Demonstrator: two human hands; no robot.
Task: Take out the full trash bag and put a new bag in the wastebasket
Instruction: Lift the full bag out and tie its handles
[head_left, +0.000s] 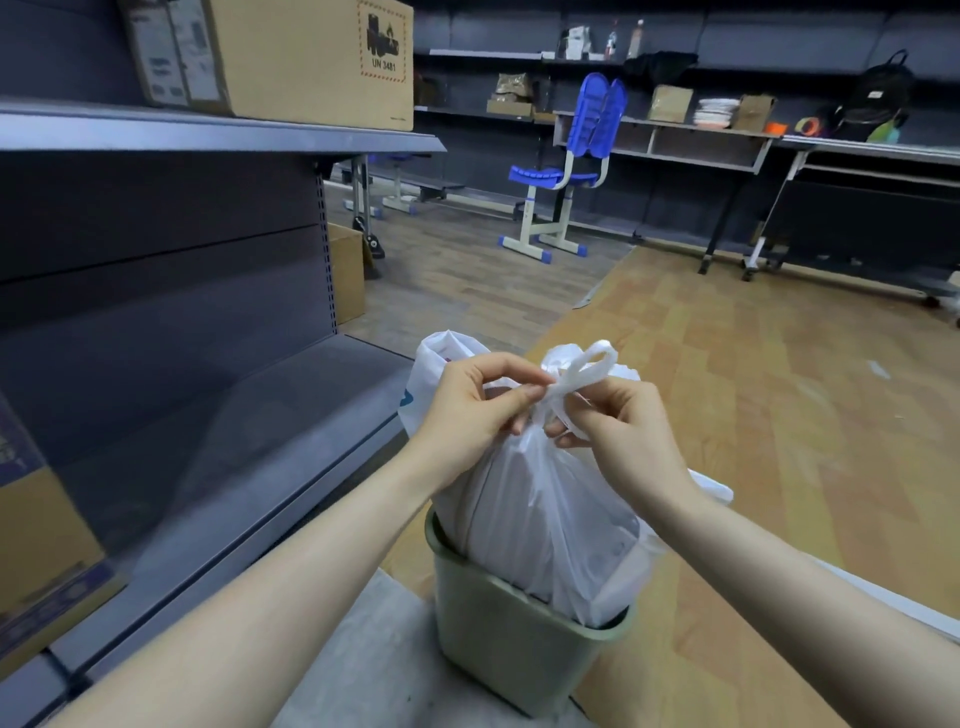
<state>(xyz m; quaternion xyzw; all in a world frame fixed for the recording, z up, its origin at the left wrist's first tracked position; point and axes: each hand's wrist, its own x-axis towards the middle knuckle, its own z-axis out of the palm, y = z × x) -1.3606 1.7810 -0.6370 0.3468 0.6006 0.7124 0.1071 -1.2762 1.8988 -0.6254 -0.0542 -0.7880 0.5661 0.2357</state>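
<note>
White plastic trash bag (540, 509) sits upright in the green wastebasket (514, 654) on the floor, bulging well above the rim. Left hand (467, 405) pinches one bag handle, right hand (608, 415) pinches the other; a loop (589, 364) sticks up between them. Step in hand looks like tying the bag shut. Next: cinch the knot, then lift straight up. No new bag in sight.

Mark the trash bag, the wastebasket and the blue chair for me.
trash bag (540, 509): head view, on its bulging white side below the knot.
wastebasket (498, 644): head view, on its green front wall.
blue chair (597, 117): head view, on its backrest.
</note>
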